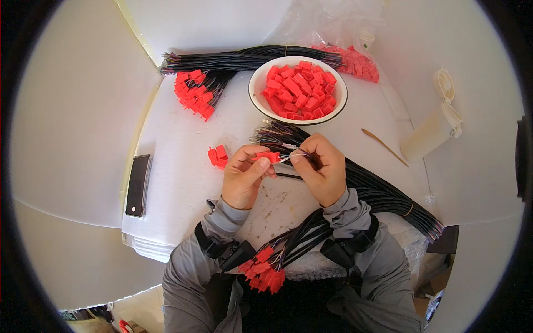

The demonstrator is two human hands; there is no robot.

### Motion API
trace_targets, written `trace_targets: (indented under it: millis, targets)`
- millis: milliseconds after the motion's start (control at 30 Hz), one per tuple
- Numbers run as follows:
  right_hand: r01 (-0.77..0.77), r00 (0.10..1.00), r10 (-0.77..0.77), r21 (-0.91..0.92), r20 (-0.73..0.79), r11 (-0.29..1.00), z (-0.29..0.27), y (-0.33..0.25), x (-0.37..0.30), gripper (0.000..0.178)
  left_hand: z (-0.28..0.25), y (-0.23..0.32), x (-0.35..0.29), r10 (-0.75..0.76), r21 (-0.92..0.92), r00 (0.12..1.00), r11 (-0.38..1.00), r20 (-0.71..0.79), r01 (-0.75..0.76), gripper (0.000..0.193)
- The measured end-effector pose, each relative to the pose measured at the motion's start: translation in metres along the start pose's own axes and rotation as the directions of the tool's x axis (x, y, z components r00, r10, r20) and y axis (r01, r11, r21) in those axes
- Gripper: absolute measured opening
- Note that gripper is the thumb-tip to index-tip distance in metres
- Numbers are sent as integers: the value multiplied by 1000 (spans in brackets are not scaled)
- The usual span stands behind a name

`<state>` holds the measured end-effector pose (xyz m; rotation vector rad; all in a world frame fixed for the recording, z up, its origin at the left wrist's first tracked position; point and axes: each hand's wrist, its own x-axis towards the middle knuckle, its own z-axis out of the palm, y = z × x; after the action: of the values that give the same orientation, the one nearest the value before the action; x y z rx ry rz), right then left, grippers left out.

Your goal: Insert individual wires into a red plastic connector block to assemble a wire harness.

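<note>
Both hands meet over the middle of the white table (183, 166). The left hand (244, 177) is closed, thumb and fingers pinching a small red connector housing (267, 157) with its open end turned to the right. The right hand (323, 169) is closed too, fingertips nipping a few thin wire ends (293, 156) that run into, or right up to, the housing; at this size I cannot tell whether any is already seated. For this step the housing is best held square and steady while each wire goes in straight, one at a time, gripped close to its tip so it does not buckle.

Those wires belong to a black wire bundle (377, 191) passing under the right wrist. Two loose red housings (218, 156) lie just left of the hands. Beyond sits a white bowl (257, 83) full of red housings, with a finished bundle (233, 60) behind it. A dark phone (137, 185) lies well apart at the left edge.
</note>
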<state>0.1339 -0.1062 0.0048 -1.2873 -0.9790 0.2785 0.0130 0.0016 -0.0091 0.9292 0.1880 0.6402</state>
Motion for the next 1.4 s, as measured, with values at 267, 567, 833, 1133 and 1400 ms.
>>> trace_targets:
  millis: [267,567,833,1133,1400]
  targets:
    - [74,997,-73,-63,23,995,-1,-8,3,8,0,0,0,28,42,999,999,16,-28,20]
    - [84,996,-82,-67,33,994,-1,-9,3,10,-1,-1,1,-12,57,1000,998,26,11,19]
    - [6,1000,-6,56,6,998,-2,2,2,10,5,1,0,80,287,995,953,55,-92,21]
    - [82,995,-76,-126,58,989,-1,-12,1,9,1,2,-1,34,223,999,974,31,-40,20]
    - [119,992,-113,-117,60,986,-1,-7,2,11,2,2,0,24,246,999,969,29,-30,20]
